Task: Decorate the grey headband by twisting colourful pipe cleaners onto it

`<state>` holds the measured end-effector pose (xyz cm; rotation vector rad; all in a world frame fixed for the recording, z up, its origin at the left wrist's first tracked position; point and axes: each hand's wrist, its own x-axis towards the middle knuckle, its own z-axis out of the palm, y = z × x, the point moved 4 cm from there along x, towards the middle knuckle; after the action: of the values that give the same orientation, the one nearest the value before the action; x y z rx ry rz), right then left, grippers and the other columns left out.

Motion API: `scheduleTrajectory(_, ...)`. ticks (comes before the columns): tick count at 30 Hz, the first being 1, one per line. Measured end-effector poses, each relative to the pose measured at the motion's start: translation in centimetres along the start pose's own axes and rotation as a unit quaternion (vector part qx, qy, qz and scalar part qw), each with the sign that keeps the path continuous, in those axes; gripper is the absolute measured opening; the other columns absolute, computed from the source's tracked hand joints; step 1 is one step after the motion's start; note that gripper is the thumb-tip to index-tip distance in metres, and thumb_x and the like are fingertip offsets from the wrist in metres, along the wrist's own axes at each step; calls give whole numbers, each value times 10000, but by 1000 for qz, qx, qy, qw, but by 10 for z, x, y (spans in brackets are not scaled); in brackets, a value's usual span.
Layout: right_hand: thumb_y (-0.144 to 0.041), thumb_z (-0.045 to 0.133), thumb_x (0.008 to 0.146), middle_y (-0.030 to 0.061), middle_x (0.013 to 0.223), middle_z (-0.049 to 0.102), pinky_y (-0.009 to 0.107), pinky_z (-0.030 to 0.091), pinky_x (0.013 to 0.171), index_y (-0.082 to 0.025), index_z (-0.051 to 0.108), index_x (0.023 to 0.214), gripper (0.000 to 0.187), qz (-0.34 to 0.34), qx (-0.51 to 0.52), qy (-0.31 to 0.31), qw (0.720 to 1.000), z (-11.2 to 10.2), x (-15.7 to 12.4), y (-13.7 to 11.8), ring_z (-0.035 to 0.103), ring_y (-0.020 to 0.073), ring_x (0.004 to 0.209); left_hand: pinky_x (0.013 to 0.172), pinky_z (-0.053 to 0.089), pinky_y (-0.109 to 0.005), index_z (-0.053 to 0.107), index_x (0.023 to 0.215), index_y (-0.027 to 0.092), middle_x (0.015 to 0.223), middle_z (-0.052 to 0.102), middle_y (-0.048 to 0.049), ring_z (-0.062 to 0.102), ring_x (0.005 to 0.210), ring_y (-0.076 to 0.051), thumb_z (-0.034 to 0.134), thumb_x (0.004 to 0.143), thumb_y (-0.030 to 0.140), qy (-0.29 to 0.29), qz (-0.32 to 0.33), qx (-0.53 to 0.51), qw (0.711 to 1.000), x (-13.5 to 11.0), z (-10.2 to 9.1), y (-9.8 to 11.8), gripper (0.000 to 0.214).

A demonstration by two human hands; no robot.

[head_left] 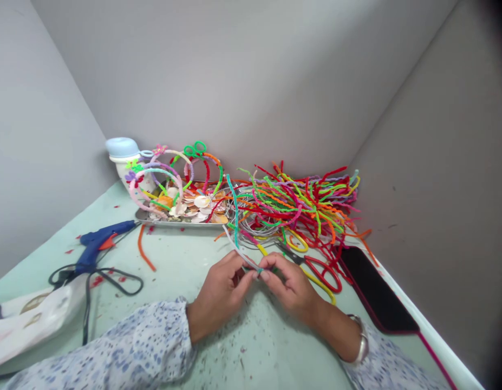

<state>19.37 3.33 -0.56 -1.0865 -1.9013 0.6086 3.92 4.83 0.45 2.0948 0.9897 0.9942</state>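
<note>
My left hand [230, 284] pinches a pale grey-white strand [239, 251] that slants up and to the left. Thumb to thumb with it, my right hand [289, 281] closes on the strand's lower end, where a small teal wrap sits between the fingertips. A teal pipe cleaner [235, 208] rises from just behind my left fingers; whether it joins the wrap I cannot tell. Beyond my right hand lie red-handled scissors [324, 273] and a yellow-handled pair [298, 241], partly covered by pipe cleaners.
A heap of coloured pipe cleaners [307, 203] lies at the back right, beside a metal tray [181, 222] of shells and decorated headbands [156, 172]. A white bottle [126, 170] stands behind. At left is a blue glue gun [92, 249] with its cord; a black phone-like slab [376, 290] lies right.
</note>
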Motion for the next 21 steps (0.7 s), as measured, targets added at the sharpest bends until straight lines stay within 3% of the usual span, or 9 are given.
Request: scheduleTrajectory(21, -131, 518, 828, 39, 783, 591, 347, 441, 708, -207, 542, 899, 107, -92, -78, 46, 992, -1, 2, -8, 541, 195, 773, 549, 367, -210, 584, 796, 156, 749, 558, -2, 475, 613, -99, 513, 848, 179, -8, -23, -27, 999, -1, 2, -2, 91)
